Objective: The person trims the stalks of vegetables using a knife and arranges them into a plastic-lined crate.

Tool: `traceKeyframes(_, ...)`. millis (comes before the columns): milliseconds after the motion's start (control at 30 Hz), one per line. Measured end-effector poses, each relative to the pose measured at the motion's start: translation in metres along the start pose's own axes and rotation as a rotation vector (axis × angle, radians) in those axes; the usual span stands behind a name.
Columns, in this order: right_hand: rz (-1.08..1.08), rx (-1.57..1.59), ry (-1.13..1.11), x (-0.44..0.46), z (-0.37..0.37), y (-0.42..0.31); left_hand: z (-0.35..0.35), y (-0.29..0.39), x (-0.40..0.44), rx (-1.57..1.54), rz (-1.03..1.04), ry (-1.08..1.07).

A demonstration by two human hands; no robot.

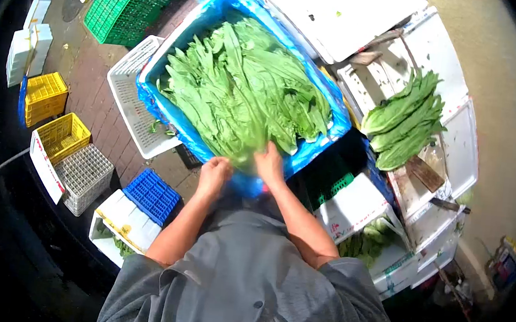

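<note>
Leafy greens (241,75) are seen heaped in a container lined with blue plastic (338,110), spread directly in front of both hands in bright sunlight. The left hand (214,174) is held at the near edge of the heap with its fingers curled inward; whether a leaf is gripped by it cannot be told. The right hand (269,163) is placed just beside it, slightly farther forward, its fingers bent against the near ends of the leaves; the greens between the two hands are blurred, and a firm grip cannot be confirmed. Both forearms are bared below the short sleeves of a grey shirt (238,271). To the left of the left hand, a white perforated crate (129,89) is set beside the lined container, and a green crate (119,5) is seen farther forward. Well out to the left of the same hand, a yellow crate (46,103) is placed on the paving (104,115), while a blue crate (152,195) is positioned nearer, behind and to the left of the hand. To the right of the right hand, a bundle of long-leaved greens (407,122) is laid across white boxes, with a wooden block (424,173) just beside it. Behind and to the right of that hand, more greens (371,243) are partly hidden by a white box (353,207).
</note>
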State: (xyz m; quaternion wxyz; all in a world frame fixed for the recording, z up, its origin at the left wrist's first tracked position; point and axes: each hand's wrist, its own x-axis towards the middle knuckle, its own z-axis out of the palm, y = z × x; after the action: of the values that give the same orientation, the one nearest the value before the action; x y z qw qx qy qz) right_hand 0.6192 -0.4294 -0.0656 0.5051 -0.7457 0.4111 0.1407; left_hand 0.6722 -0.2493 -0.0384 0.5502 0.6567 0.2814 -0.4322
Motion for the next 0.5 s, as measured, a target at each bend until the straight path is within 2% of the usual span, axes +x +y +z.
traceKeyframes(133, 0.081, 0.099, 0.066, 0.005, 0.016, -0.012, -0.010, 0.003, -0.008, -0.055, -0.050, -0.060)
traceKeyframes(300, 0.036, 0.066, 0.141, -0.011, 0.019, -0.020, -0.016, 0.009, -0.010, -0.088, -0.007, -0.089)
traceKeyframes(400, -0.131, 0.108, 0.193, -0.017, 0.013, -0.020, -0.019, 0.014, -0.014, -0.108, -0.024, -0.090)
traceKeyframes(433, -0.176, 0.034, 0.246, -0.019, 0.008, -0.026, -0.019, 0.022, -0.018, -0.122, -0.032, -0.118)
traceKeyframes(500, -0.088, 0.117, 0.123, -0.026, -0.014, -0.047, -0.016, 0.027, -0.018, -0.173, -0.018, -0.195)
